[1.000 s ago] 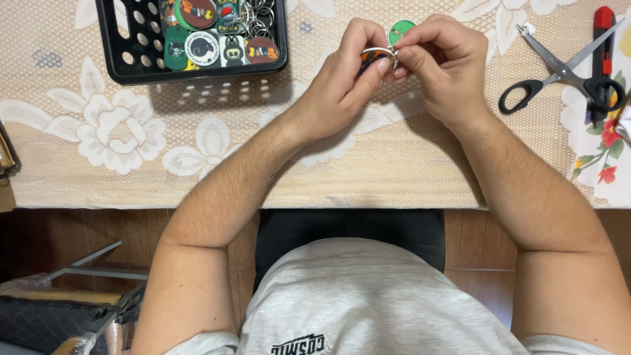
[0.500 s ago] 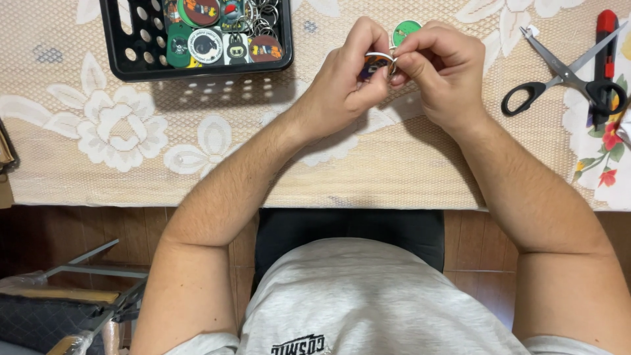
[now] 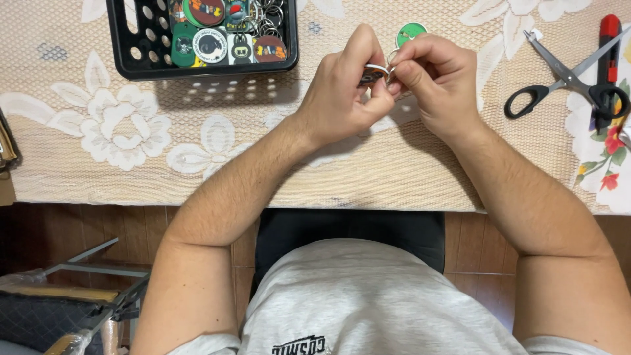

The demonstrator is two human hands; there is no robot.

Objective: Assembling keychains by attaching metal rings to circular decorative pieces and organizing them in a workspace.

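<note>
The left hand (image 3: 342, 92) and the right hand (image 3: 437, 82) both pinch 1 ring (image 3: 377, 68) above the surface (image 3: 368, 171), near the basket (image 3: 125, 46).

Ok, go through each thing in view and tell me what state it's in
Left hand: pinching a metal ring.
Right hand: pinching the same ring.
Green tag: partly hidden behind the right hand.
Black basket: holding round tags and rings.
Scissors: open, lying on the tablecloth.

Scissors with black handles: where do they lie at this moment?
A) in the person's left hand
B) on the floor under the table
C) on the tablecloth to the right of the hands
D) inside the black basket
C: the scissors lie on the tablecloth, right of the right hand and apart from it.
</note>
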